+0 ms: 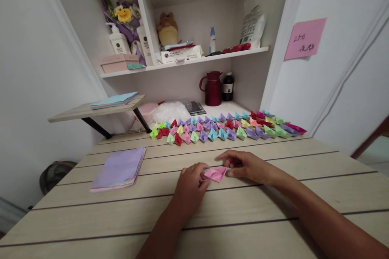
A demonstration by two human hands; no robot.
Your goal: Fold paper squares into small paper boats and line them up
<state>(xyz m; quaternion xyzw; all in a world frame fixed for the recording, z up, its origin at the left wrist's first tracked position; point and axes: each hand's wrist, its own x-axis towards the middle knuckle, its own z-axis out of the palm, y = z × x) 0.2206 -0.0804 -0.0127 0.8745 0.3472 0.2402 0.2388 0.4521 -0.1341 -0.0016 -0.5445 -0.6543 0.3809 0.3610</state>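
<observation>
A small pink folded paper boat [215, 174] is just above or on the middle of the wooden table [231, 226]; I cannot tell which. The fingers of my left hand [192, 184] are closed on its left end. At its right tip is my right hand [247, 166], thumb and fingers apart and curved around that side, without a visible grip. Beyond both hands stand rows of finished paper boats [203, 136] in purple, blue, green, red, pink and yellow.
A stack of square paper [120, 168], purple on top, lies at the left. Behind it a small raised shelf [97, 112] carries blue paper [114, 100]. At the back are a red jug [213, 89], a dark bottle [227, 87] and a cabinet shelf [206, 58].
</observation>
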